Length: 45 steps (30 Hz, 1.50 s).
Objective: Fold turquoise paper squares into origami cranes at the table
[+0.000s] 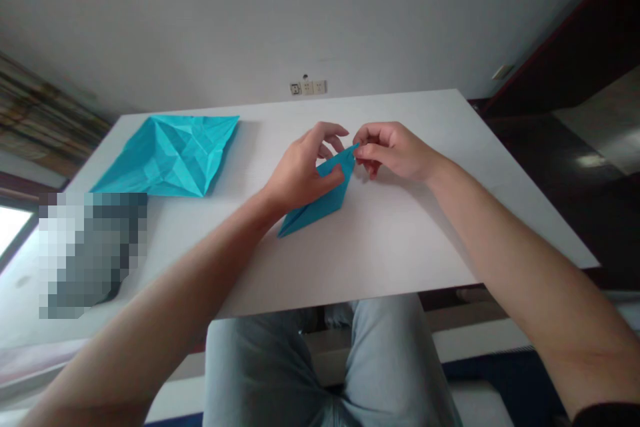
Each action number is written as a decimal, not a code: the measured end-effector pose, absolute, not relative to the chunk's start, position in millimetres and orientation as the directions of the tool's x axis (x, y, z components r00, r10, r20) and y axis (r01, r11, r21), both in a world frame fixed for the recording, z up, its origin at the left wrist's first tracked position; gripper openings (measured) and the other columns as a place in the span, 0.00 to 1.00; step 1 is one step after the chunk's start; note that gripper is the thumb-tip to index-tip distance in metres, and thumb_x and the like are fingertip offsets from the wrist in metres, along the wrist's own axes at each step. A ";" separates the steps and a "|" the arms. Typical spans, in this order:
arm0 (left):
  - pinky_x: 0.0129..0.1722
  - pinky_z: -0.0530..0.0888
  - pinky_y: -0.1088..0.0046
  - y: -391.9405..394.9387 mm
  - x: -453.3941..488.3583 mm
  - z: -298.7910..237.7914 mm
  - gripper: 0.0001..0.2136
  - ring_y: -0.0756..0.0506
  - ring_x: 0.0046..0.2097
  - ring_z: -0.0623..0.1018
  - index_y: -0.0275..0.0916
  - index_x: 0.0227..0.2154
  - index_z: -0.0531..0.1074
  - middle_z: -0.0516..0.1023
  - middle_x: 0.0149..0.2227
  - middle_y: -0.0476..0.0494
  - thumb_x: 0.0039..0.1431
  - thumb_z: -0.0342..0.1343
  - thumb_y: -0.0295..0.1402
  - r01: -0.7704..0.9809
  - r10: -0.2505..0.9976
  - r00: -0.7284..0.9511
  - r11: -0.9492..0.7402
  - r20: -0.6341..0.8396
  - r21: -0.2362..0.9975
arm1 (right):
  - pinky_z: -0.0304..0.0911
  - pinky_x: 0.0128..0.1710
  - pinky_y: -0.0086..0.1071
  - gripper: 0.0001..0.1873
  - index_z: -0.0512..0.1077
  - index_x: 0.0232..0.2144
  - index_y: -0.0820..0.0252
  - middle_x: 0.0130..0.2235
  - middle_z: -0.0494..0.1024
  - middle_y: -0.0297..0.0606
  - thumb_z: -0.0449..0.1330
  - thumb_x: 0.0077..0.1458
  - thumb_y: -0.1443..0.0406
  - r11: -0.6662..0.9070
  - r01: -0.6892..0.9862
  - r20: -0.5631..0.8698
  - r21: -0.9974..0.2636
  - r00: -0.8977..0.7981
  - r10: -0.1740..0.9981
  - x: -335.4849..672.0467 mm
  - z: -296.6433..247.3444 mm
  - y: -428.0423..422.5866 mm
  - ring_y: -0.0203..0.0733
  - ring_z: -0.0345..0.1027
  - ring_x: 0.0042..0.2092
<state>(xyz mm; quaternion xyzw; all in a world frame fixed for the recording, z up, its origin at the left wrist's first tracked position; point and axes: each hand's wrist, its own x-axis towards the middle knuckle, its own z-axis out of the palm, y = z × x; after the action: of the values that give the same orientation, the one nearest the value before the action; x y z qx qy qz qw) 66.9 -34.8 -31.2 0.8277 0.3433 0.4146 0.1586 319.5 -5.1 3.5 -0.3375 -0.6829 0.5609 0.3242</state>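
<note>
A folded blue paper piece, long and diamond-shaped, lies on the white table in the middle. My left hand rests on its upper half, thumb pressing the paper, fingers curled above it. My right hand pinches the far tip of the same piece between thumb and fingers. The near tip points toward me and lies free on the table.
A larger creased blue paper sheet lies spread out at the table's far left. A blurred patch covers something at the near left. A wall with sockets stands behind the table. My legs show below the front edge.
</note>
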 end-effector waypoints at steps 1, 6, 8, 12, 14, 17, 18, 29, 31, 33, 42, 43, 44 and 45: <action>0.51 0.86 0.64 -35.6 66.8 -30.5 0.25 0.45 0.47 0.87 0.46 0.66 0.72 0.86 0.54 0.44 0.69 0.68 0.31 0.458 0.698 0.417 -0.715 0.582 0.529 | 0.74 0.25 0.27 0.14 0.76 0.34 0.56 0.28 0.80 0.30 0.78 0.65 0.63 0.136 0.092 0.062 -0.986 -0.558 0.827 319.1 3.7 -5.2 0.34 0.72 0.26; 0.55 0.85 0.56 -43.4 67.6 -18.7 0.20 0.39 0.55 0.86 0.45 0.62 0.74 0.83 0.60 0.37 0.72 0.71 0.36 0.582 0.658 0.403 -0.720 0.636 0.377 | 0.75 0.25 0.29 0.15 0.75 0.35 0.55 0.31 0.83 0.32 0.78 0.64 0.62 0.112 0.057 0.065 -0.992 -0.531 0.845 316.9 3.7 -5.4 0.36 0.74 0.29; 0.55 0.83 0.54 -47.4 68.6 -12.6 0.18 0.37 0.55 0.84 0.46 0.57 0.76 0.83 0.58 0.36 0.71 0.74 0.39 0.634 0.652 0.402 -0.705 0.643 0.318 | 0.76 0.25 0.29 0.15 0.74 0.36 0.54 0.32 0.83 0.32 0.78 0.64 0.61 0.105 0.037 0.072 -0.994 -0.503 0.861 316.1 4.1 -5.3 0.36 0.75 0.29; 0.54 0.79 0.57 -53.0 71.7 -8.3 0.17 0.38 0.52 0.83 0.46 0.54 0.76 0.84 0.52 0.40 0.71 0.75 0.42 0.700 0.695 0.403 -0.654 0.595 0.289 | 0.76 0.27 0.30 0.16 0.72 0.37 0.53 0.34 0.84 0.32 0.76 0.65 0.59 0.092 0.003 0.080 -0.996 -0.454 0.887 315.7 5.9 -5.4 0.37 0.78 0.29; 0.53 0.77 0.59 -52.6 73.4 -10.8 0.16 0.40 0.49 0.84 0.46 0.54 0.76 0.84 0.50 0.42 0.72 0.74 0.42 0.699 0.706 0.395 -0.646 0.588 0.307 | 0.76 0.28 0.31 0.16 0.71 0.37 0.52 0.35 0.85 0.32 0.76 0.64 0.59 0.089 0.006 0.076 -0.996 -0.457 0.886 316.1 6.2 -5.6 0.39 0.80 0.30; 0.52 0.75 0.60 -49.3 74.7 -15.2 0.13 0.42 0.44 0.83 0.45 0.52 0.76 0.84 0.48 0.44 0.71 0.73 0.39 0.665 0.704 0.389 -0.661 0.595 0.348 | 0.76 0.29 0.31 0.17 0.71 0.37 0.52 0.34 0.85 0.33 0.77 0.63 0.58 0.101 0.022 0.078 -0.995 -0.484 0.872 317.2 4.8 -5.3 0.43 0.83 0.34; 0.52 0.75 0.61 -48.2 74.5 -15.8 0.12 0.43 0.43 0.82 0.45 0.51 0.76 0.84 0.47 0.44 0.71 0.72 0.37 0.655 0.706 0.390 -0.664 0.591 0.361 | 0.76 0.30 0.32 0.18 0.71 0.37 0.52 0.34 0.85 0.33 0.78 0.62 0.58 0.108 0.026 0.082 -0.994 -0.495 0.865 317.7 3.8 -5.1 0.44 0.83 0.36; 0.46 0.77 0.64 -40.1 70.6 -22.1 0.12 0.42 0.43 0.82 0.45 0.45 0.72 0.83 0.43 0.46 0.62 0.63 0.24 0.496 0.701 0.418 -0.709 0.578 0.501 | 0.68 0.30 0.31 0.25 0.79 0.45 0.51 0.40 0.84 0.29 0.87 0.53 0.55 0.345 0.080 0.242 -0.935 -0.566 0.788 324.0 0.2 -1.6 0.34 0.72 0.31; 0.45 0.76 0.65 -39.1 71.2 -23.7 0.12 0.43 0.43 0.82 0.45 0.44 0.71 0.82 0.43 0.46 0.63 0.63 0.24 0.460 0.685 0.419 -0.726 0.597 0.511 | 0.62 0.28 0.32 0.23 0.80 0.40 0.52 0.34 0.80 0.28 0.86 0.56 0.51 0.376 0.099 0.260 -0.921 -0.563 0.785 323.0 -1.6 -1.1 0.35 0.68 0.29; 0.45 0.77 0.65 -38.3 71.7 -23.6 0.12 0.43 0.43 0.81 0.45 0.44 0.70 0.81 0.42 0.46 0.63 0.62 0.24 0.426 0.670 0.404 -0.741 0.623 0.520 | 0.57 0.28 0.32 0.23 0.80 0.38 0.52 0.29 0.75 0.26 0.85 0.57 0.49 0.386 0.122 0.263 -0.914 -0.546 0.796 322.3 -2.8 -1.3 0.35 0.64 0.29; 0.44 0.78 0.67 -38.9 73.5 -16.3 0.11 0.46 0.39 0.78 0.44 0.40 0.70 0.79 0.39 0.49 0.60 0.65 0.26 0.350 0.743 0.392 -0.665 0.542 0.659 | 0.59 0.30 0.34 0.26 0.82 0.39 0.51 0.38 0.81 0.32 0.88 0.52 0.46 0.407 0.064 0.303 -0.911 -0.565 0.767 317.7 7.2 -10.0 0.37 0.66 0.33; 0.44 0.78 0.67 -39.4 73.6 -15.8 0.10 0.46 0.39 0.78 0.44 0.39 0.70 0.79 0.38 0.49 0.61 0.66 0.27 0.346 0.750 0.396 -0.656 0.530 0.671 | 0.59 0.31 0.34 0.26 0.82 0.37 0.51 0.37 0.80 0.32 0.87 0.53 0.45 0.410 0.070 0.303 -0.909 -0.563 0.769 317.0 7.7 -10.6 0.38 0.66 0.34; 0.44 0.78 0.68 -39.9 73.7 -15.2 0.10 0.46 0.39 0.78 0.44 0.39 0.69 0.79 0.38 0.49 0.61 0.66 0.29 0.343 0.756 0.400 -0.648 0.518 0.681 | 0.59 0.31 0.34 0.26 0.82 0.36 0.51 0.35 0.78 0.33 0.87 0.53 0.44 0.411 0.078 0.301 -0.909 -0.561 0.771 316.4 8.0 -10.9 0.40 0.67 0.35; 0.43 0.78 0.68 -40.5 73.7 -14.6 0.10 0.46 0.38 0.77 0.44 0.38 0.69 0.79 0.37 0.50 0.62 0.67 0.30 0.339 0.761 0.402 -0.641 0.509 0.689 | 0.59 0.31 0.35 0.27 0.81 0.35 0.51 0.35 0.78 0.33 0.87 0.53 0.43 0.407 0.085 0.294 -0.909 -0.560 0.774 316.1 8.0 -11.2 0.41 0.67 0.36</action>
<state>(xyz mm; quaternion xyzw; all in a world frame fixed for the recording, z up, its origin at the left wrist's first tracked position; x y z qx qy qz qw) 73.7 -40.5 -14.6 0.7998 0.3437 0.4250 0.2480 316.1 -11.2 8.0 -0.2858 -0.7518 0.4634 0.3720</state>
